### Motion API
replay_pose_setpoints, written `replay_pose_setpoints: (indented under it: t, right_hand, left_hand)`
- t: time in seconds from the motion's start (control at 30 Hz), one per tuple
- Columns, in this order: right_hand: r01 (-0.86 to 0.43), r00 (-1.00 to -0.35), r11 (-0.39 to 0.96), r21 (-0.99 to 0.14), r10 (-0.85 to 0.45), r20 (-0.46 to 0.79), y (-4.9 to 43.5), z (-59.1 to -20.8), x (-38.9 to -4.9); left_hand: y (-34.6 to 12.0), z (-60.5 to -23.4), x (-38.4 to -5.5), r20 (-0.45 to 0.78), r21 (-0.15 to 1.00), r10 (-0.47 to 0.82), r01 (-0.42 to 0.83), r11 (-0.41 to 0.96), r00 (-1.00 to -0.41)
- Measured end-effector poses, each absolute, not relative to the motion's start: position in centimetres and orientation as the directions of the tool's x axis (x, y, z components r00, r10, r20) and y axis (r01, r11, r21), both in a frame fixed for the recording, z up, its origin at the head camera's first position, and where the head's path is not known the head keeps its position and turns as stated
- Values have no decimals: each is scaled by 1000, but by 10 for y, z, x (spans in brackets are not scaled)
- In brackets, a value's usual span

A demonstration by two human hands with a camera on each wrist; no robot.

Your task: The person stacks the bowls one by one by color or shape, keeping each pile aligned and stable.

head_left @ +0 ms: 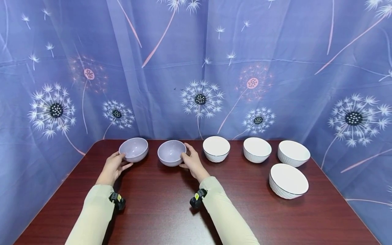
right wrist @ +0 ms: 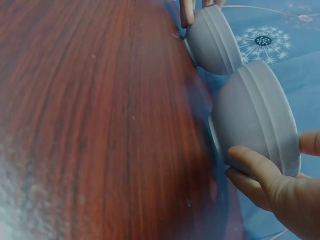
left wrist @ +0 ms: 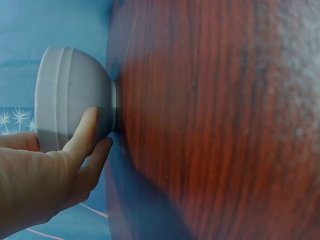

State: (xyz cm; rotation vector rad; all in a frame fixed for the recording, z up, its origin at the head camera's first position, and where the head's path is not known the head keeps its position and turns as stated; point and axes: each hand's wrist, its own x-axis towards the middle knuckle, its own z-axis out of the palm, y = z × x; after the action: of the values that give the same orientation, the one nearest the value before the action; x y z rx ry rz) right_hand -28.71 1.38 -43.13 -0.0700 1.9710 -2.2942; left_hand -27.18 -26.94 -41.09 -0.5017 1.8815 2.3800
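Note:
Two light purple-grey bowls are at the back left of the table, side by side with a gap between them. My left hand (head_left: 112,168) grips the left bowl (head_left: 133,149) at its near left side. In the left wrist view, fingers (left wrist: 85,132) lie on the outer wall of that bowl (left wrist: 75,95), close to its foot. My right hand (head_left: 193,161) holds the other purple-grey bowl (head_left: 172,152) by its right side. The right wrist view has fingers (right wrist: 255,162) under this bowl's wall (right wrist: 250,110). Whether either foot touches the table, I cannot tell.
To the right, a row of white bowls runs along the back: one (head_left: 216,148), another (head_left: 257,149) and a third (head_left: 294,153). A larger white bowl (head_left: 288,181) stands in front of the third. A blue dandelion-print curtain (head_left: 171,75) hangs behind the dark red wooden table (head_left: 159,204).

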Motion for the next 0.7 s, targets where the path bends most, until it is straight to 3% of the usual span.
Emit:
replay_pose_setpoints:
  t: [0.7]
  right_hand:
    - [103, -988, -192, -976, -136, -78, 24, -425, -278]
  left_hand:
    - [-271, -411, -271, -297, 931, -133, -257, -259, -945]
